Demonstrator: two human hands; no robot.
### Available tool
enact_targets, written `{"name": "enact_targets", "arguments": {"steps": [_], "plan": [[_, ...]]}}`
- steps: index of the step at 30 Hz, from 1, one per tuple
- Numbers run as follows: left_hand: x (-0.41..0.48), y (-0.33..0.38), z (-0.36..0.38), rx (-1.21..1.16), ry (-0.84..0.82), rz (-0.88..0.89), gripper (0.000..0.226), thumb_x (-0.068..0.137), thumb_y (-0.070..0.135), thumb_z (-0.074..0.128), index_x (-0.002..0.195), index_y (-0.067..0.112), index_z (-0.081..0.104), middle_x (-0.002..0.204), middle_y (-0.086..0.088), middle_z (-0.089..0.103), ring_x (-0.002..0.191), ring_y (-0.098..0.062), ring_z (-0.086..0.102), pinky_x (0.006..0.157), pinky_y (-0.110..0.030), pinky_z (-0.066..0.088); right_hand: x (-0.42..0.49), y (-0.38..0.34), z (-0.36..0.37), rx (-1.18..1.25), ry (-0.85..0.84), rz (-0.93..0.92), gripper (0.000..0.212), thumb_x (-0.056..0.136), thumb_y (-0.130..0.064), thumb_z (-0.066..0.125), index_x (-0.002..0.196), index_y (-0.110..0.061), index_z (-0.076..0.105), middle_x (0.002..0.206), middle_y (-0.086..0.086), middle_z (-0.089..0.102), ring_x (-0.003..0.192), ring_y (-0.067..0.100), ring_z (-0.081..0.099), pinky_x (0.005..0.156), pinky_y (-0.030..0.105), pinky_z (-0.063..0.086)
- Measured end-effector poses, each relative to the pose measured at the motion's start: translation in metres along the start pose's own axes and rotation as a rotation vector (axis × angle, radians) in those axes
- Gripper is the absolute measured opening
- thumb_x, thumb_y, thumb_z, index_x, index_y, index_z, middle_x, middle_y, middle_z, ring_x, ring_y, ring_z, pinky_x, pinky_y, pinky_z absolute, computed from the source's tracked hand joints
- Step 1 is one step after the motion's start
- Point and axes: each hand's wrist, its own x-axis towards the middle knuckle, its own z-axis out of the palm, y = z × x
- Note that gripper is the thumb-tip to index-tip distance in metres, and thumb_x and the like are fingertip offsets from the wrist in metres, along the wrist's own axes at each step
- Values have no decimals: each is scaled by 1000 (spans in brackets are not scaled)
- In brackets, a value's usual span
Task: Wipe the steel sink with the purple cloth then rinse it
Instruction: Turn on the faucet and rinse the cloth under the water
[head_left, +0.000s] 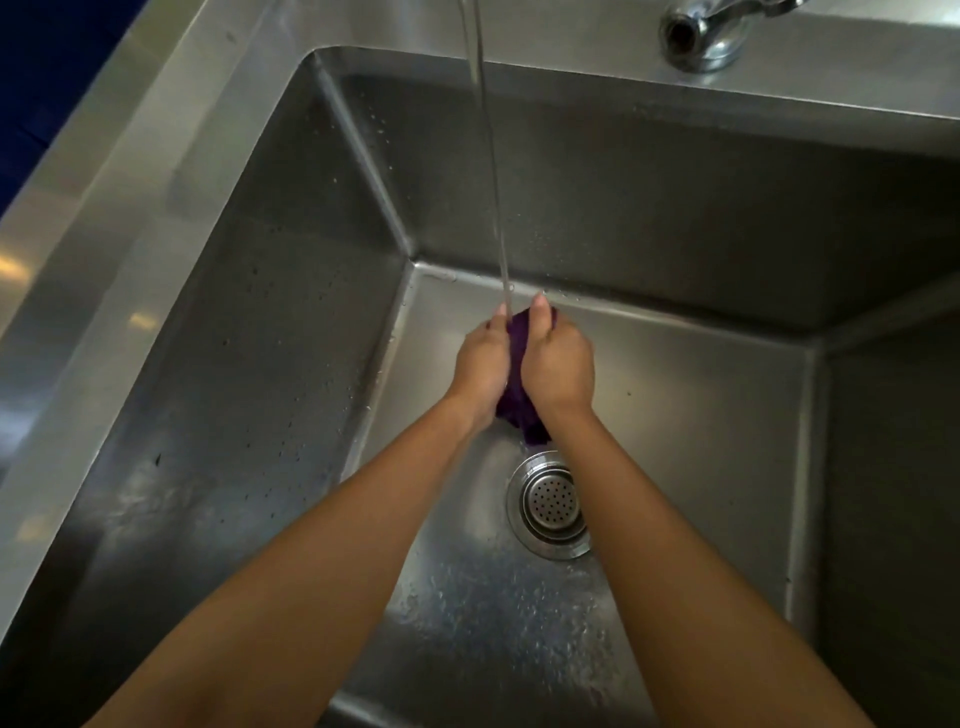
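Steel sink (249, 322) wet, water stream (491, 171) running. Left hand (480, 366) and right hand (556, 364) fingers clamped on bunched purple cloth (517, 400), under stream, above drain strainer (550, 504).

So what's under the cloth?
The cloth, bunched between the left hand and right hand, hangs over the wet sink floor, just beyond the drain. Its middle is hidden.

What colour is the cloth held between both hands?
Dark purple cloth, seen in the head view.
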Motion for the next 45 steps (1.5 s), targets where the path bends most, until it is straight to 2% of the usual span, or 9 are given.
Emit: {"name": "enact_targets", "arguments": {"steps": [6, 10, 14, 17, 21, 24, 28, 33, 45], "plan": [[-3, -8, -19, 236, -14, 191, 26, 98, 39, 38, 103, 18, 53, 103, -8, 63, 98, -23, 62, 85, -40, 54, 15, 15, -13, -186, -149, 15, 58, 100, -45, 21, 105, -5, 63, 108, 19, 65, 98, 33, 58, 73, 29, 35], [-2, -3, -27, -132, -139, -36, 25, 99, 35, 40, 108, 18, 55, 101, -6, 64, 90, -20, 62, 78, -39, 56, 25, 8, -32, -45, -230, -114, 38, 99, -34, 39, 113, -5, 60, 112, 16, 64, 105, 28, 56, 76, 24, 35], [-3, 6, -39, -264, -349, -372, 69, 85, 72, 32, 116, 17, 60, 105, -11, 67, 97, -34, 65, 86, -56, 51, 18, -5, -46, 165, -436, -288, 18, 96, -18, 47, 109, -11, 58, 96, 0, 58, 88, 12, 53, 73, 14, 40], [0, 22, -40, -250, -344, -384, 63, 83, 71, 37, 103, 19, 65, 96, -7, 73, 89, -26, 69, 82, -47, 54, 14, -3, -50, 186, -650, -239, 17, 95, -13, 48, 109, -19, 57, 102, -1, 60, 93, 13, 55, 86, 25, 44], [-6, 30, -17, -150, -215, -287, 24, 93, 27, 44, 76, 16, 58, 54, 2, 65, 52, -11, 65, 57, -24, 54, 10, -1, -36, 304, -396, -26, 27, 83, -28, 44, 104, -24, 61, 117, 5, 57, 111, 21, 53, 104, 34, 38], [-9, 26, -8, -219, -138, -190, 24, 91, 16, 46, 72, 13, 60, 56, 0, 64, 57, -14, 63, 58, -25, 53, -1, -3, -29, 316, -397, 79, 51, 83, -47, 29, 120, -24, 55, 116, 10, 62, 106, 24, 57, 98, 41, 45], [-3, 20, -10, -142, 34, -40, 23, 89, 27, 51, 75, 15, 65, 77, -6, 67, 77, -22, 65, 81, -38, 54, -15, -6, -30, 83, -305, -66, 47, 94, -54, 32, 122, -19, 48, 103, 8, 64, 95, 28, 62, 85, 37, 50], [-12, 22, -4, 43, 248, 97, 40, 95, 35, 48, 61, 17, 57, 60, -1, 58, 60, -16, 55, 65, -32, 48, -26, -23, -26, -317, -17, -342, 38, 96, -48, 35, 107, -14, 48, 96, 9, 64, 85, 29, 60, 63, 30, 34], [-21, 10, -16, 200, 101, 237, 33, 94, 45, 47, 74, 22, 60, 69, 3, 62, 64, -13, 61, 52, -24, 50, 12, 8, -18, 149, -213, 222, 69, 96, -56, 23, 101, -3, 66, 84, 13, 63, 76, 25, 60, 63, 32, 46]]}}
